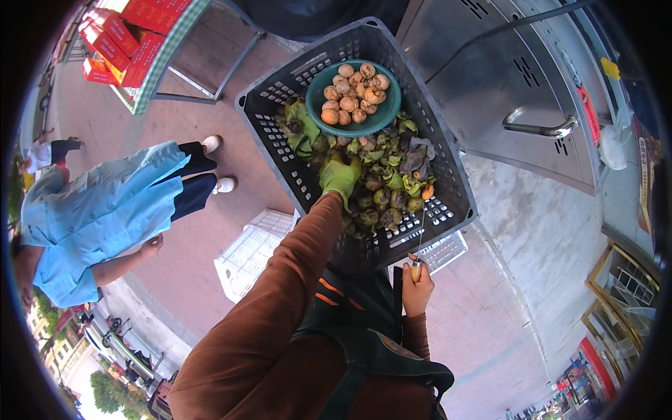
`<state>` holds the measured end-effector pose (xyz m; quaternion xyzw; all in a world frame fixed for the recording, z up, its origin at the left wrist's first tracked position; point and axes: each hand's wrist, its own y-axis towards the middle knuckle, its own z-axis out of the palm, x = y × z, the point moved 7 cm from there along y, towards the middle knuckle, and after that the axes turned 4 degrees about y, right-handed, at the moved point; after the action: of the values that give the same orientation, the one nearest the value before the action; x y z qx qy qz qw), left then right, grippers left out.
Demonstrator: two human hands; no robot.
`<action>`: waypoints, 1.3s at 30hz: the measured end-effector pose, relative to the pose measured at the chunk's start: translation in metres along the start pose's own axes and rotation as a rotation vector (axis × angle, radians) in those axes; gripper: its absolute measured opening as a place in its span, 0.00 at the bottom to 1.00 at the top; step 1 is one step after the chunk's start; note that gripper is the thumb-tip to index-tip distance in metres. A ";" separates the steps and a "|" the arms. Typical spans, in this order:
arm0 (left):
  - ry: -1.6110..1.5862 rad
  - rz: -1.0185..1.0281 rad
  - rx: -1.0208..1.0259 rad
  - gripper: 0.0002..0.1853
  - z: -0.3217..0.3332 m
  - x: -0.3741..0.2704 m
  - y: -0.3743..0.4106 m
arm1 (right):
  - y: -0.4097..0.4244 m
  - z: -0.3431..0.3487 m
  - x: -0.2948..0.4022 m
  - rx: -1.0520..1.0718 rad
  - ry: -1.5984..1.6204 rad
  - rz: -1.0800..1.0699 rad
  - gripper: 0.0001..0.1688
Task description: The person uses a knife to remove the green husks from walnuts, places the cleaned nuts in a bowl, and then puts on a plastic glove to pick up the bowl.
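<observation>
A black plastic crate (443,210) stands before me, holding dark green-husked walnuts (391,218) and torn husk pieces (375,155). In its far end sits a teal bowl (394,113) of shelled-out tan walnuts (348,104), still in their shells. My left hand (340,176), in a yellow-green glove, reaches down among the husks just below the bowl; its fingertips are partly hidden, so whether it grips anything is unclear. Bare, my right hand (418,291) is closed around the wooden handle of a thin metal-bladed tool (416,270) at the crate's near right edge, the blade pointing towards the crate.
A person in a light blue shirt (105,194) stands at the left. Beyond are red boxes (149,60) on a table with a green checked cloth (173,47). White plastic crates (252,257) lie beneath the black crate. A stainless steel cabinet (488,79) with a handle stands at the right.
</observation>
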<state>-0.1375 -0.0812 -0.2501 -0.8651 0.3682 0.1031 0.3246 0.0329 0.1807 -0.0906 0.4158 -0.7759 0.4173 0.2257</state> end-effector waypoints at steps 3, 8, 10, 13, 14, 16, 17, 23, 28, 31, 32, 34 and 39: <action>0.157 0.266 0.336 0.30 0.012 -0.030 -0.024 | 0.001 0.002 -0.005 0.002 0.124 0.061 0.12; -0.136 0.296 0.353 0.23 0.021 -0.047 -0.069 | 0.008 0.001 -0.003 -0.009 0.123 0.016 0.11; 0.116 0.262 0.008 0.25 0.014 -0.030 -0.054 | 0.010 -0.004 0.002 -0.013 0.170 0.053 0.11; 0.466 0.101 0.070 0.25 0.023 0.007 -0.003 | 0.011 -0.006 0.000 -0.020 0.163 0.042 0.11; 0.573 0.108 0.150 0.24 0.028 0.017 0.016 | 0.011 -0.005 -0.002 -0.018 0.171 0.050 0.12; 0.944 0.279 0.227 0.20 0.043 0.022 0.034 | 0.010 -0.003 -0.004 -0.010 0.182 0.066 0.12; 1.037 0.333 0.299 0.20 0.049 0.026 0.038 | 0.010 -0.003 -0.002 -0.003 0.174 0.057 0.12; 1.221 0.543 0.542 0.17 0.027 0.005 0.035 | 0.009 0.004 -0.001 -0.006 0.140 0.023 0.12; 1.417 0.727 0.395 0.16 0.041 0.005 0.022 | 0.008 -0.004 0.005 -0.035 0.161 0.017 0.12; 1.609 0.950 0.277 0.16 0.046 0.016 0.009 | 0.004 -0.005 0.002 -0.065 0.177 0.045 0.12; 1.646 1.029 0.238 0.16 0.051 0.021 0.008 | 0.003 -0.005 0.000 -0.074 0.181 0.050 0.12; 1.631 1.018 0.231 0.16 0.058 0.028 0.013 | 0.003 -0.006 -0.003 -0.064 0.180 0.055 0.12; 1.195 0.779 0.514 0.12 0.041 -0.011 0.002 | 0.001 -0.004 -0.003 -0.069 0.150 0.030 0.12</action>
<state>-0.1442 -0.0499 -0.2776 -0.4782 0.7728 -0.3653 0.2014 0.0334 0.1854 -0.0911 0.3638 -0.7769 0.4236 0.2910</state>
